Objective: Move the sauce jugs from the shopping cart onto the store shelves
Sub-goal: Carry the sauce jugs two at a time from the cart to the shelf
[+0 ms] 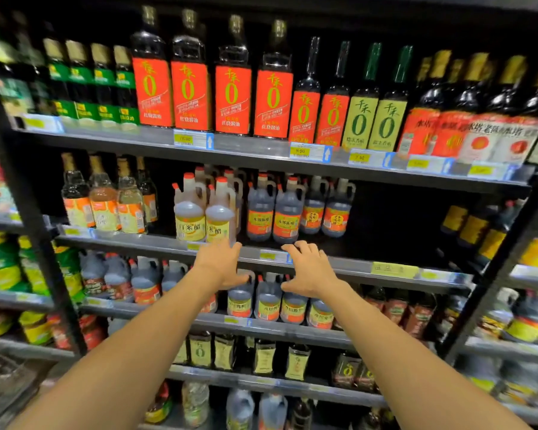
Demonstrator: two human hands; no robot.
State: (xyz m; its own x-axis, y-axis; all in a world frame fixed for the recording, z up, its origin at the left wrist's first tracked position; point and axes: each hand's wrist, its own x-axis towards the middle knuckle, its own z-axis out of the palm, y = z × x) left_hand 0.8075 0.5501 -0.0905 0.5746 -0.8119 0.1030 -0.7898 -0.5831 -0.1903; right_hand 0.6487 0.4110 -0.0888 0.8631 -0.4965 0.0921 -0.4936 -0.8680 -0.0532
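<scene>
Both my arms reach toward the store shelves. My left hand [220, 264] hovers with spread fingers just below two pale yellow-labelled jugs [205, 212] on the middle shelf [348, 264]. My right hand [309, 270] is also spread and empty, in front of that shelf's edge, below two dark sauce jugs with orange labels [274, 212]. Neither hand holds anything. More dark jugs [269, 301] stand on the shelf below, partly hidden by my hands. At the bottom left, a corner of the wire shopping cart [5, 380] shows.
The top shelf carries tall red-labelled bottles [212, 94]. To the right of the dark jugs the middle shelf has a dark gap [398, 225]. Black uprights [494, 283] frame the bay. Lower shelves hold several bottles and jugs.
</scene>
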